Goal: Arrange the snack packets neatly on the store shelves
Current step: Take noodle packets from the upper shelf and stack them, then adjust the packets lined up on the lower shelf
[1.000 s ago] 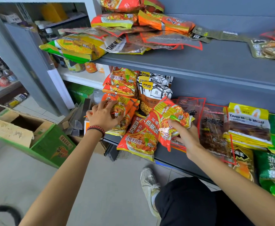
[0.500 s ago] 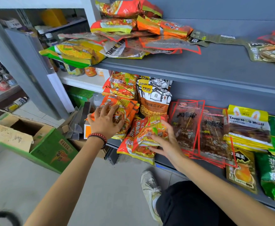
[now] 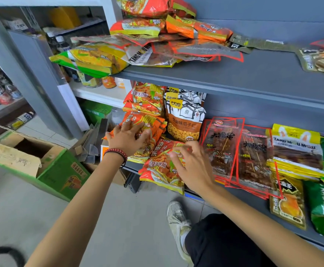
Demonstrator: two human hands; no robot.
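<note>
Red beef-noodle packet [image 3: 161, 164]: 1, lifted a second ago, now flat at the lower shelf [image 3: 249, 205] front-left edge, judged placed; right hand [image 3: 192, 166] off it, fingers wide; left hand [image 3: 127, 138] spread flat, pressing orange noodle stack [image 3: 154, 130].

The left hand [image 3: 127, 138] lies with its fingers [image 3: 138, 125] spread on a stack of noodle packets [image 3: 154, 132] at the left end of the lower shelf [image 3: 253, 207]. Behind those fingers stand upright noodle packets [image 3: 145, 99]. Just right of them, the right hand [image 3: 193, 167] has its fingers [image 3: 186, 147] over a second noodle pile [image 3: 161, 172], seemingly touching its top packet, though blur hides the contact. Beyond these fingers a seed bag [image 3: 184, 120] stands against the back, and right of them skewer packets [image 3: 222, 147] lie overlapping. The upper shelf [image 3: 253, 74], above both hands, carries a loose heap of packets [image 3: 157, 47]. Left of the left fingers, a cardboard box [image 3: 47, 170] sits on the floor.
</note>
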